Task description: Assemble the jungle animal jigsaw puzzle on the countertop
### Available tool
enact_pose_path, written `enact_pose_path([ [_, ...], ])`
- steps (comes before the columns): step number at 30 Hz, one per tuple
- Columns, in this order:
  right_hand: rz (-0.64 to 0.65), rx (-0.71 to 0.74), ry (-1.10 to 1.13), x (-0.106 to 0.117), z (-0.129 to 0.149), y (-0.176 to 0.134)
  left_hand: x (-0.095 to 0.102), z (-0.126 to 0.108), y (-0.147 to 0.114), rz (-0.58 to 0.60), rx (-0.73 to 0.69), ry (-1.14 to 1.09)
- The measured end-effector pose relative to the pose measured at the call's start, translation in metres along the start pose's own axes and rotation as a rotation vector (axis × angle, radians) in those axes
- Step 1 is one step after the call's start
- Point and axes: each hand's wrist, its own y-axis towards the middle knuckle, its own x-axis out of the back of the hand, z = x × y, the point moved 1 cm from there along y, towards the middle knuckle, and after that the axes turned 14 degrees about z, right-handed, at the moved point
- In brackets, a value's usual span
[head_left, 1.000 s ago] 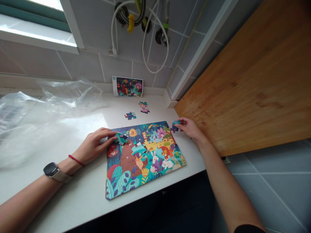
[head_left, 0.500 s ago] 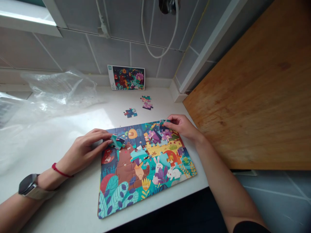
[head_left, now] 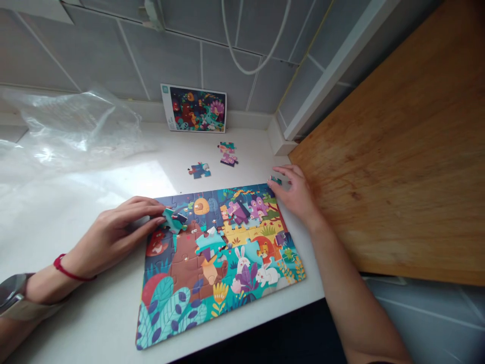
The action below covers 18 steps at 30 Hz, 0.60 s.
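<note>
A jigsaw puzzle [head_left: 227,283] with forest animals lies on the white counter, mostly assembled in its board. At its upper left, my left hand [head_left: 121,227] pinches teal puzzle pieces [head_left: 173,221] between thumb and fingers. Past the upper right corner, my right hand [head_left: 297,194] has its thumb and fingers apart around a small dark teal piece [head_left: 276,179], which seems to rest on the counter. Loose pieces lie on top of the picture: a purple one [head_left: 238,212] near the top and a teal one [head_left: 210,241] in the middle.
Behind the board lie a blue piece [head_left: 199,170], a pink-teal piece [head_left: 227,147] and a purple piece [head_left: 229,159]. A reference picture card [head_left: 197,108] leans on the tiled wall. Clear plastic wrapping [head_left: 83,131] is at left; a wooden panel [head_left: 390,167] borders the right.
My right hand has moved off the puzzle's upper right corner with the small piece and spread its fingers around it. My left hand still pinches its pieces. The view has shifted slightly.
</note>
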Motion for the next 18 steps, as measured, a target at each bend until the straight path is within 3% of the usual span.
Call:
enact_pose_path([
  [4,0.440,0.313,0.019,-0.014,0.038,-0.010,0.000,0.000,-0.001,0.009,0.039,-0.001],
  [6,0.553,0.382,0.029,-0.020,0.048,-0.013,0.000,0.000,0.000,0.015,0.061,-0.001],
  [18,0.497,0.323,0.001,-0.025,0.048,-0.016,0.000,0.003,-0.001,0.038,0.054,0.006],
])
